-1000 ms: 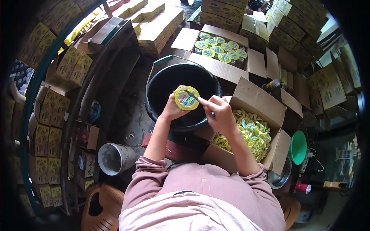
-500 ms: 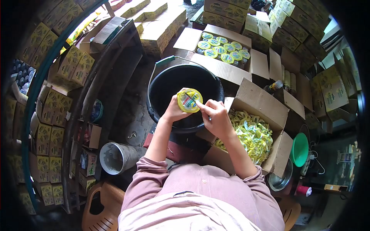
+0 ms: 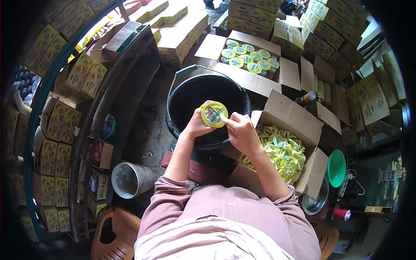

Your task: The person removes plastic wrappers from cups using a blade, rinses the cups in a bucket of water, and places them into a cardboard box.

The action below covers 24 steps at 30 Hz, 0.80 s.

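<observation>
My left hand (image 3: pixel 197 125) is wrapped round a cup with a yellow-rimmed lid (image 3: pixel 214 114) that reads "Lemon", held above a large black bucket (image 3: pixel 184 93). At the right rim of the lid, my right hand (image 3: pixel 241 131) has its fingers closed, the index finger touching the lid's edge. Whatever those fingers grip is hidden or too small to name; the knife-like tool seen earlier cannot be made out. Just right of my right forearm lies a heap of yellow wrapper strips (image 3: pixel 281 151) in an open carton (image 3: pixel 292 117).
Beyond the bucket, an open carton (image 3: pixel 247 78) holds several lidded cups (image 3: pixel 246 59). A grey pail (image 3: pixel 132 180) stands at the left, beside a dark shelf (image 3: pixel 145 56). On the right are a green bowl (image 3: pixel 336 168) and a metal basin (image 3: pixel 315 199). Stacked cartons line both sides.
The lidded cup has turned slightly in my left hand. A dark blade seen across the lid one second ago no longer shows. My right hand has moved slightly down.
</observation>
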{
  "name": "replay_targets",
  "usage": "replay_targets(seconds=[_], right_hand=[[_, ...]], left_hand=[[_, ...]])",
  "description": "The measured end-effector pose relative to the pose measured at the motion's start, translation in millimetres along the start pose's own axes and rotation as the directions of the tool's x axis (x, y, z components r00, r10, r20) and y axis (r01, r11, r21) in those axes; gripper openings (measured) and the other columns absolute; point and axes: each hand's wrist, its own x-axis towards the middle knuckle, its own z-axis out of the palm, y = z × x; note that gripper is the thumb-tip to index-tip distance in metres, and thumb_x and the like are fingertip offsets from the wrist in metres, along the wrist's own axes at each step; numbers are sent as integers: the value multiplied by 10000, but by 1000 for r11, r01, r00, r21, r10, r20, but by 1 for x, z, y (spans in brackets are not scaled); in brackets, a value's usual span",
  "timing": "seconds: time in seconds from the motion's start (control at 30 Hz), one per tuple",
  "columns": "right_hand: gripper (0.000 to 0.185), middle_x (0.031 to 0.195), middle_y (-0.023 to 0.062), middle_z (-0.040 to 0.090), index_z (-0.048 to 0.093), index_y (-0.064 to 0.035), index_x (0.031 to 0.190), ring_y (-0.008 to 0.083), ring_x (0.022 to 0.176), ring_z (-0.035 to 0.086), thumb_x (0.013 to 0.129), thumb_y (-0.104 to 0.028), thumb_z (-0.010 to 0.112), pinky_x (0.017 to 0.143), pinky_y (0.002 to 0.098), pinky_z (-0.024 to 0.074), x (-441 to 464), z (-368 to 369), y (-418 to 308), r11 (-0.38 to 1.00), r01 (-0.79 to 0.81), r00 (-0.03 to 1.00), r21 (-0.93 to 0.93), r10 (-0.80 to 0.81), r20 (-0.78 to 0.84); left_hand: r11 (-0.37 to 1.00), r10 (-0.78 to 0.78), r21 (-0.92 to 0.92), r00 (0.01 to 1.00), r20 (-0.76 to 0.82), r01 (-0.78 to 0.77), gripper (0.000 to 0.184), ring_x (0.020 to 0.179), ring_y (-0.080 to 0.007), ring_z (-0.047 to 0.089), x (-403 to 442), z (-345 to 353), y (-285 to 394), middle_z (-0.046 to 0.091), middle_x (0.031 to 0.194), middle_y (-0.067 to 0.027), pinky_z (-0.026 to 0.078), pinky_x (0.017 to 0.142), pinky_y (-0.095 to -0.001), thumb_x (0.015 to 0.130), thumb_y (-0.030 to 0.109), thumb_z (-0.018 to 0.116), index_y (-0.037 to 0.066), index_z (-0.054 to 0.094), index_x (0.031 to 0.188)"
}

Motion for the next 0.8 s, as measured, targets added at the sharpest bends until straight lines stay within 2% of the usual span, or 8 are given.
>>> replay_targets(seconds=[0.1, 0.3, 0.47, 0.5, 0.63, 0.73, 0.8], right_hand=[[318, 763, 95, 513, 610, -35, 984, 251, 723, 532, 676, 16, 550, 691, 358, 394, -4, -5, -1, 998, -38, 994, -44, 42, 101], [355, 728, 99, 497, 608, -55, 1010, 265, 709, 530, 671, 26, 544, 669, 366, 401, -19, -17, 4, 997, -41, 991, -57, 48, 122], [335, 730, 103, 510, 628, -61, 987, 277, 715, 535, 672, 23, 551, 666, 377, 411, -26, -30, 9, 993, -55, 989, -104, 69, 134], [328, 727, 104, 520, 638, -62, 975, 275, 700, 533, 670, 23, 553, 665, 368, 409, -27, -34, 8, 993, -66, 989, -102, 79, 126], [314, 697, 117, 533, 644, -64, 974, 265, 661, 528, 684, 22, 558, 646, 347, 394, -26, -44, 19, 992, -97, 993, -84, 102, 60], [304, 686, 116, 537, 643, -57, 971, 271, 673, 528, 692, 29, 560, 648, 351, 386, -21, -43, 24, 980, -193, 979, 38, 195, -56], [303, 682, 118, 541, 634, -42, 983, 259, 612, 535, 697, 32, 565, 587, 340, 409, -14, -39, 22, 969, -228, 965, 95, 238, -108]], left_hand=[[1000, 12, -8, 1000, 2, -12, 428, 823, -185, 612, 1, 0, 5, 608, 869, -84, 484, 754, -283, 568, 103, 755, 24, 555, 937], [993, 48, 114, 996, -72, -40, 428, 825, -186, 606, 2, 0, 0, 594, 871, -86, 483, 749, -275, 573, 104, 762, 22, 548, 935], [996, -18, 90, 997, -70, 24, 447, 851, -174, 583, 0, 3, 1, 571, 917, -75, 470, 778, -275, 580, 87, 756, 24, 537, 965], [995, -35, 87, 997, -71, 41, 452, 867, -166, 574, 0, 3, 1, 563, 938, -74, 464, 795, -276, 585, 81, 752, 24, 535, 977], [995, 10, 99, 989, -149, 5, 493, 951, -222, 515, 0, 4, -13, 476, 983, -93, 424, 853, -282, 615, 36, 706, 16, 468, 1046], [959, 107, 276, 984, -141, -65, 561, 962, -222, 515, -1, 4, -25, 479, 1004, -104, 426, 849, -287, 617, 47, 723, 26, 427, 1093], [989, 38, 146, 978, -207, -8, 609, 949, -220, 530, -2, 7, -26, 498, 998, -114, 436, 831, -295, 604, 73, 754, 24, 399, 1095]])
